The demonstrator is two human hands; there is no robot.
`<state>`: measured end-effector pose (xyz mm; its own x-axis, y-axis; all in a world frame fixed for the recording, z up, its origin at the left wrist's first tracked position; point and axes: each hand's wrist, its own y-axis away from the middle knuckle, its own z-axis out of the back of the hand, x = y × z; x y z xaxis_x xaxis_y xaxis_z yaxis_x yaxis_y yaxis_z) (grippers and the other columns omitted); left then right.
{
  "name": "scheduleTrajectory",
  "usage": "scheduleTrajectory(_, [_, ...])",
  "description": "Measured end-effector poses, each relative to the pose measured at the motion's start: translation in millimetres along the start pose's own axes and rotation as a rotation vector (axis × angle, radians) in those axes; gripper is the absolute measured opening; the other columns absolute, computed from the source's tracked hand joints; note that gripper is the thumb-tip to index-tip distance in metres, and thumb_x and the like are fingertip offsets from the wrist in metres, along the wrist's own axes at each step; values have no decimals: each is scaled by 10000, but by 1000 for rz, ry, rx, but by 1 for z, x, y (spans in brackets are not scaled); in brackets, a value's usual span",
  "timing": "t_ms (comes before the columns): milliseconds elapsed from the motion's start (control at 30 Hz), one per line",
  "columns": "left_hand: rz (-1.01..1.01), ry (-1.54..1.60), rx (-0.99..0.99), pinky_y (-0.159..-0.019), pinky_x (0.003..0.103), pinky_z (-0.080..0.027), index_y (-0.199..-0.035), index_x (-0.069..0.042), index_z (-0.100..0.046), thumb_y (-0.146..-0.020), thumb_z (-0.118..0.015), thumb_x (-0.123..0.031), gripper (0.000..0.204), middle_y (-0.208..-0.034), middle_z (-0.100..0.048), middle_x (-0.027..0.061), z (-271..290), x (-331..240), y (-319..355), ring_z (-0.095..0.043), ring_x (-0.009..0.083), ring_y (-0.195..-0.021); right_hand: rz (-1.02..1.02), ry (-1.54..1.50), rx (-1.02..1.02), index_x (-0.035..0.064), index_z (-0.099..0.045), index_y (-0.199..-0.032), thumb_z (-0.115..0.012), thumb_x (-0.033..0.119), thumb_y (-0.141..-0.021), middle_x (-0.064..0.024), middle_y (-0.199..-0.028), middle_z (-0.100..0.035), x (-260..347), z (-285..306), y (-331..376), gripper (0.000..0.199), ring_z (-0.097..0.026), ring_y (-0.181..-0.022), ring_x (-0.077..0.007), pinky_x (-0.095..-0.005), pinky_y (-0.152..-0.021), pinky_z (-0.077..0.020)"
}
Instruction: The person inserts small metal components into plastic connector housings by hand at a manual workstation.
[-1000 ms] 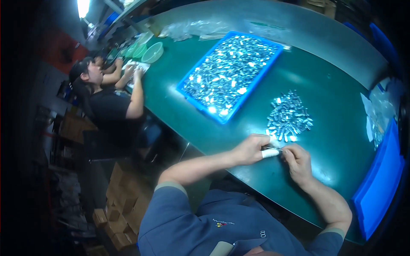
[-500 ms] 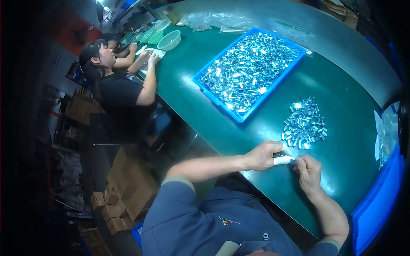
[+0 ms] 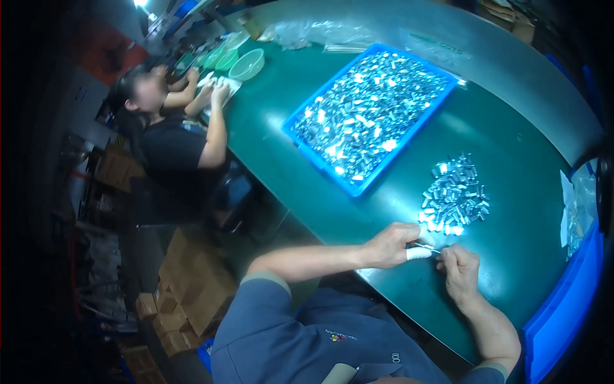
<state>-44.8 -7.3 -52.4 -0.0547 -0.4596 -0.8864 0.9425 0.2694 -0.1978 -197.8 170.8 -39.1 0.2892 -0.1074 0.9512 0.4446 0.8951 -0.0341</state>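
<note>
My left hand (image 3: 393,244) and my right hand (image 3: 459,270) meet over the near edge of the green table (image 3: 505,256). Between their fingertips they pinch a small shiny metal part (image 3: 427,248); the left thumb wears a white wrap. Just beyond the hands lies a loose pile of small silvery metal parts (image 3: 455,195). Farther back sits a blue tray (image 3: 371,112) filled with several more of the same shiny parts.
A co-worker in a dark shirt (image 3: 169,150) sits at the table's left end, hands by pale green bowls (image 3: 246,64). Clear plastic bags (image 3: 320,32) lie at the far edge. A blue bin (image 3: 563,307) stands at my right. Cardboard boxes (image 3: 192,288) sit on the floor.
The view has shifted as my head moved, so the table and tray sit differently in frame. My hands stay together on the small part by the pile.
</note>
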Motion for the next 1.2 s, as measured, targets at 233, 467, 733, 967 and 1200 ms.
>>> scheduleTrajectory(233, [0, 1, -5, -766, 359, -559, -1053, -23, -715, -893, -774, -143, 209, -980, -732, 119, 6, -13, 5, -719, 260, -886, 89, -12, -42, 4, -693, -878, -679, 85, -937, -89, -742, -677, 7, -6, -5, 101, -634, -630, -176, -317, -579, -486])
scheduleTrajectory(467, [41, -13, -19, -765, 328, -570, -1067, -14, -716, -898, -774, -135, 216, -967, -746, 98, 2, -18, 0, -726, 204, -881, 69, 79, 29, 39, -689, -841, -651, 223, -980, -110, -712, -661, 8, 3, -1, 233, -649, -631, -263, -394, -584, -491])
scheduleTrajectory(733, [94, -43, -65, -766, 299, -567, -987, 3, -721, -878, -776, -39, 130, -927, -756, 90, 3, -21, 6, -722, 157, -859, 233, 56, -54, 56, -674, -895, -604, 274, -1006, -122, -757, -657, 0, -5, 0, 254, -655, -683, -307, -414, -637, -497])
scheduleTrajectory(967, [-68, -468, -225, -799, 317, -553, -962, 6, -711, -867, -772, -57, 129, -942, -749, 112, 76, -31, -27, -716, 199, -871, -67, -279, -149, 22, -676, -840, -580, 220, -1031, -42, -666, -648, -9, -1, -2, 292, -599, -612, -110, -305, -560, -461])
scheduleTrajectory(1200, [42, -600, -459, -737, 314, -541, -1035, -10, -730, -894, -766, -142, 197, -916, -747, 106, 181, -16, -136, -684, 173, -775, 37, -175, -73, 14, -679, -827, -615, 199, -1014, -44, -645, -641, 1, -1, -6, 271, -586, -575, -107, -294, -533, -452])
